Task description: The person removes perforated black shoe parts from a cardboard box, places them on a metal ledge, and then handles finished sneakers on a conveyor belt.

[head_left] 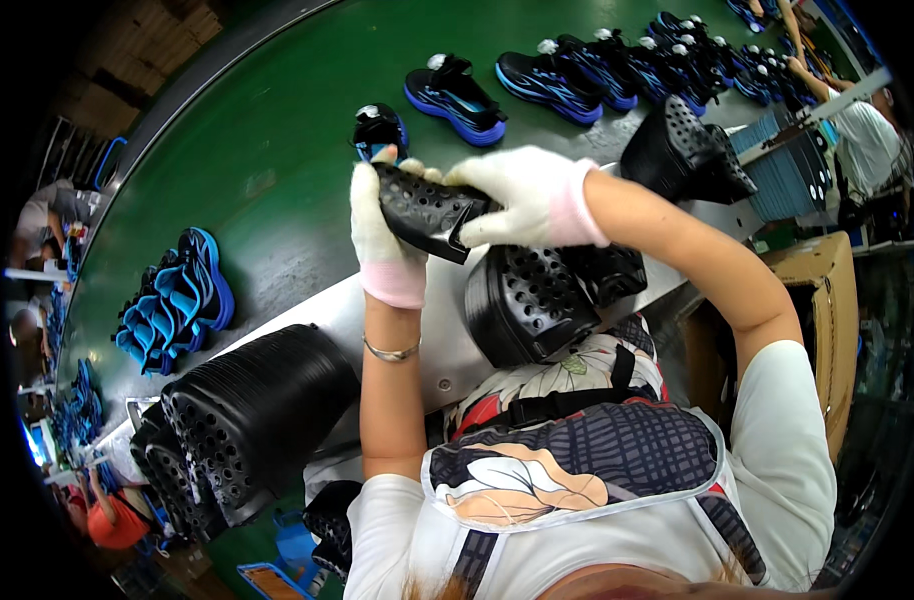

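A black perforated plastic shoe insert (pixel 427 205) is held between both gloved hands above the near edge of the green work surface. My left hand (pixel 380 235) grips its left end, fingers wrapped around the far side. From the right, my right hand (pixel 527 195) closes on the other end, thumb at the near edge. Just beyond my left fingertips sits a black and blue sneaker (pixel 379 130); whether they touch it I cannot tell. Nested black inserts (pixel 532 300) stand below my right hand, and a longer nested stack (pixel 267 390) lies to the left.
Black and blue sneakers (pixel 455 100) line the green surface (pixel 277 110) toward the far right. More sneakers (pixel 182 300) cluster at left. Further inserts (pixel 677 150) rest on the metal ledge (pixel 417 340). A cardboard box (pixel 832 320) stands right; a co-worker (pixel 872 145) is beyond.
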Demonstrator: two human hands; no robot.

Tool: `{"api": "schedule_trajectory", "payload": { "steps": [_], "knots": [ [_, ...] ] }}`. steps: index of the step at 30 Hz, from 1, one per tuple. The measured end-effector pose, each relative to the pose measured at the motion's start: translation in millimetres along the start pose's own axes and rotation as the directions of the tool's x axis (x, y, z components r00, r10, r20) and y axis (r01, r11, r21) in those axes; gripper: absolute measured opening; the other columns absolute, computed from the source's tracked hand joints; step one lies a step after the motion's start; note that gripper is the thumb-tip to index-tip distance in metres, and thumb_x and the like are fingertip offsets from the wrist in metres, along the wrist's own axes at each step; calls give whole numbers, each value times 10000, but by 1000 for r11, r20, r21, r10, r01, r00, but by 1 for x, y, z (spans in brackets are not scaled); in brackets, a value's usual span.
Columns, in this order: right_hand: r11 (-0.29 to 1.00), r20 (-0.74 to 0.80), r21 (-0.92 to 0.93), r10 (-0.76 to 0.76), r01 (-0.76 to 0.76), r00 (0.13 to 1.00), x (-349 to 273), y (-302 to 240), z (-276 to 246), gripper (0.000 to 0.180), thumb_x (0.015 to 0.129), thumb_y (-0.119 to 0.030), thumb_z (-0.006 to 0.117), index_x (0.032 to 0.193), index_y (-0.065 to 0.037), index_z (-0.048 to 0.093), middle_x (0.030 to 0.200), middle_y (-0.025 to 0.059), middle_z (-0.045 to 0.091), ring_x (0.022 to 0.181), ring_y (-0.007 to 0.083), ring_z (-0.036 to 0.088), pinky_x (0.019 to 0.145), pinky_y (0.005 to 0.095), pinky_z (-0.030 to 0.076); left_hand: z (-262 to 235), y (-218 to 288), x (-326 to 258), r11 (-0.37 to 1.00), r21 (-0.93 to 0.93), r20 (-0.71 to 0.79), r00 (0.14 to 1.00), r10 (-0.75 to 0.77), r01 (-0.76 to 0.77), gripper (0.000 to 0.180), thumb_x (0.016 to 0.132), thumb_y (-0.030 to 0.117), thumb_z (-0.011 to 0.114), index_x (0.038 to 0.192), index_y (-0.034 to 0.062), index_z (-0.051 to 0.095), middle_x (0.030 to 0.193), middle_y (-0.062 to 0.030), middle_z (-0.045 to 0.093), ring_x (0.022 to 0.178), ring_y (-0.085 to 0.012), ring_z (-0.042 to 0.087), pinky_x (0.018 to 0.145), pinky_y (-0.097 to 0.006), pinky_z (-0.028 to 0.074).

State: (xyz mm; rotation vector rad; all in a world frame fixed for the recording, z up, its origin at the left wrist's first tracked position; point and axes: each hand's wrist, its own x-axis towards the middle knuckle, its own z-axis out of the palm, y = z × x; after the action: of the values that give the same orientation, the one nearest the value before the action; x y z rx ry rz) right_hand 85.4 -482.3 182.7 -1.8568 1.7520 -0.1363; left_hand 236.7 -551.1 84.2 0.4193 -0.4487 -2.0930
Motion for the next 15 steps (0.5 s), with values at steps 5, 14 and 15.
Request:
{"api": "schedule_trajectory", "payload": {
  "steps": [5, 14, 15],
  "knots": [
    [996, 88, 27, 85, -87, 992, 20, -14, 13, 572, 828, -434, 589, 1145, 42, 580, 960, 261, 661, 932, 389, 641, 838, 419, 500, -27, -4, 2, 995, 35, -171, 980, 98, -93, 353, 981, 396, 519, 1056, 51, 540, 852, -98, 614, 765, -226, 610, 727, -377, 541],
    [972, 37, -223, 86, -76, 996, 63, -10, 9, 391, 871, -400, 550, 907, -16, 612, 778, 213, 656, 790, 389, 648, 745, 448, 508, -59, 14, 21, 630, 773, -173, 933, 316, -70, 446, 994, 387, 487, 1116, -21, 622, 914, -73, 661, 722, -119, 600, 706, -262, 505],
    [962, 62, -251, 129, -110, 990, 68, -8, 0, 414, 869, -411, 547, 923, -7, 622, 805, 211, 668, 810, 388, 653, 763, 441, 512, -68, 10, 21, 511, 855, -121, 925, 360, -87, 360, 968, 291, 532, 1131, -17, 626, 1009, -108, 666, 809, -167, 634, 778, -295, 508]
  ]
}}
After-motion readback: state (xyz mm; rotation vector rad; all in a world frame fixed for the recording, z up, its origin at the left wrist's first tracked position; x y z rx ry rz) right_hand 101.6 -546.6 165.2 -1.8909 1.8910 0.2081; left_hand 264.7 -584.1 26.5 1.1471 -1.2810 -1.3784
